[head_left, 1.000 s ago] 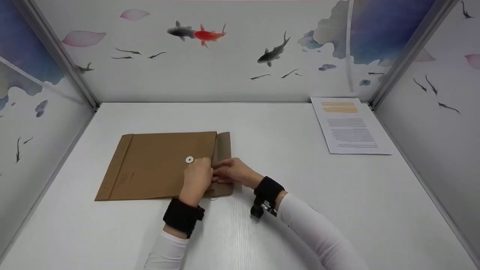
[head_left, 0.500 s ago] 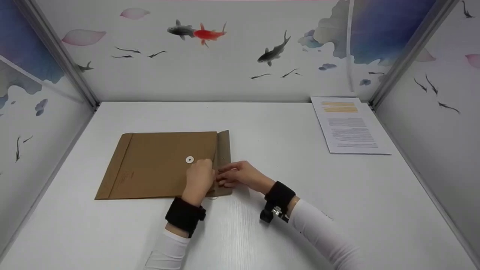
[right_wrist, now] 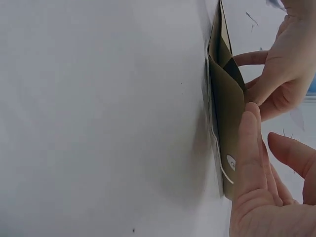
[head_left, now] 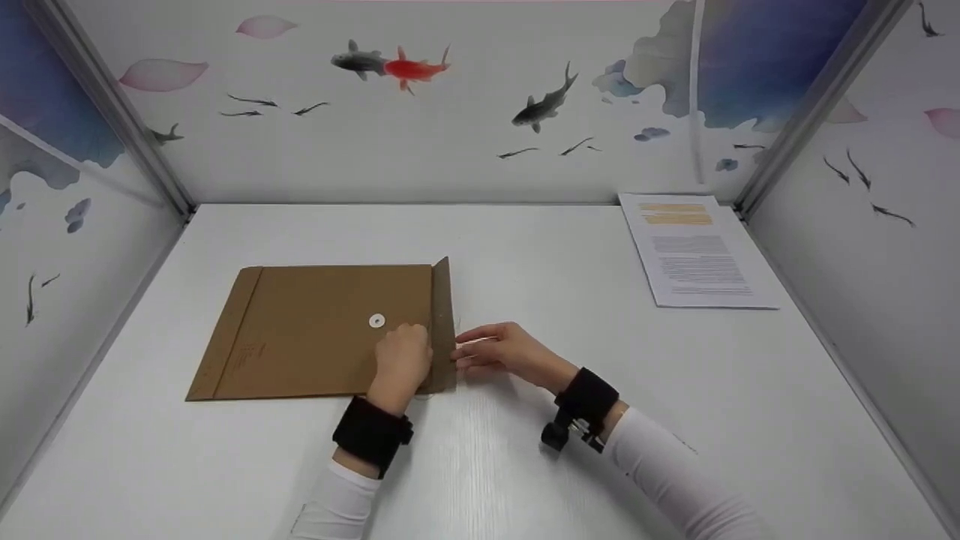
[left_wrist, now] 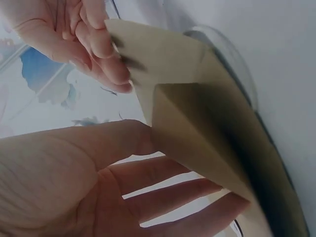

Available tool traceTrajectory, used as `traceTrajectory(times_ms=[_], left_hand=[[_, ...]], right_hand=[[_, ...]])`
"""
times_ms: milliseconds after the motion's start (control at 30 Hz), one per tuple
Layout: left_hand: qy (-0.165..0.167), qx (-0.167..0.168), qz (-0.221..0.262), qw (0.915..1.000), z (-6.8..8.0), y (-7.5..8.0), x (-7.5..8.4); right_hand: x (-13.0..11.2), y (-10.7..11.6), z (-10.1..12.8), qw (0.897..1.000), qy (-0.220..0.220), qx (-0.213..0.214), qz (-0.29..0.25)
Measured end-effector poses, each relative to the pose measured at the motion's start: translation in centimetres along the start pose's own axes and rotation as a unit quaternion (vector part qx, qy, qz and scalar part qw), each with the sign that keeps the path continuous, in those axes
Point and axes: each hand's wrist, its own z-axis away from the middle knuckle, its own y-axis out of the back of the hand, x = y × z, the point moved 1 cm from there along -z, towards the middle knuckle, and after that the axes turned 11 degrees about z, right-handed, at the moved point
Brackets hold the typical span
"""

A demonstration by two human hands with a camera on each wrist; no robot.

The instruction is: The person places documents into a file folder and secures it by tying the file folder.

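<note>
A brown envelope [head_left: 315,330] lies flat on the white table [head_left: 570,247], with a white button [head_left: 377,321] near its right end. Its flap [head_left: 444,322] at the right edge stands almost upright. My left hand [head_left: 401,360] rests on the envelope just left of the flap, thumb [left_wrist: 98,143] against the fold and fingers fairly straight. From the right, my right hand [head_left: 499,349] touches the flap with straight fingers. In the right wrist view its thumb [right_wrist: 249,148] lies along the flap [right_wrist: 227,113], beside a second button [right_wrist: 231,162] and a thin string.
A printed sheet of paper [head_left: 694,251] lies at the back right corner. Painted panels with fish wall in the table on the left, back and right. Both wrists wear black bands.
The flap has risen from lying flat to standing nearly upright. My right hand has drawn back to the right, off the flap's top. The left hand has stayed on the envelope.
</note>
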Motion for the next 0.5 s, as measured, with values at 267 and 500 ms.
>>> traceTrajectory(times_ms=[267, 500], left_hand=[[-0.026, 0.014, -0.016, 0.9994, 0.7, -0.2, 0.0], [-0.065, 0.02, 0.002, 0.9977, 1.5, -0.3, -0.3]], right_hand=[[0.2, 3.0, 2.2, 1.0, -0.007, 0.028, 0.01], [1.2, 7.5, 4.7, 0.993, -0.019, 0.102, 0.06]])
